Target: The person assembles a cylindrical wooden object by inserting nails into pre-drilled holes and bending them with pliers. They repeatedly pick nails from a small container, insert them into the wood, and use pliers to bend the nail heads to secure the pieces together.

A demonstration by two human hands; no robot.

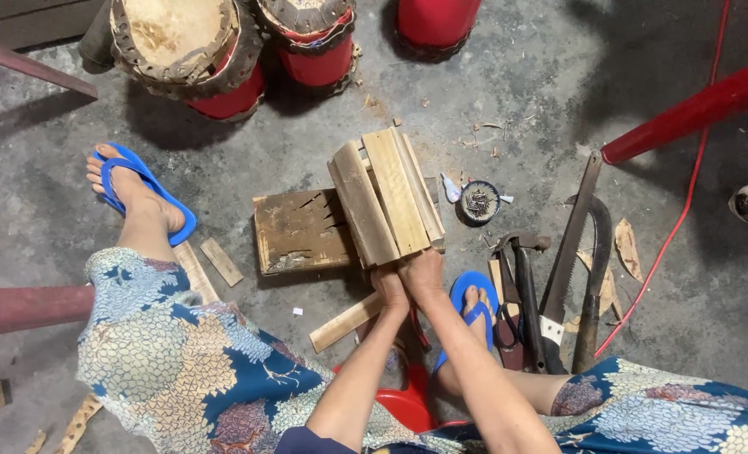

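Wooden slats [388, 195], a bundle of about five pale pieces pressed side by side, stand on end at the middle of the view, leaning on a scarred chopping block [300, 230] at their 9 o'clock. Both hands meet at the bundle's near end: the left hand [389, 290] and the right hand [422, 273] have their fingers closed on the bottoms of the slats, squeezing them together. The pieces look already cut and gathered; nothing binds them yet, so I judge the assembly only begun.

Near the feet, two blue sandals [471, 313], one loose slat [346, 322] at 7 o'clock, another [222, 261] by the block. At 3 o'clock lie one hammer [521, 277] and two saws [577, 252]. Farther off, one small tin of nails [480, 202]; at 11 o'clock, three red drums [190, 52].
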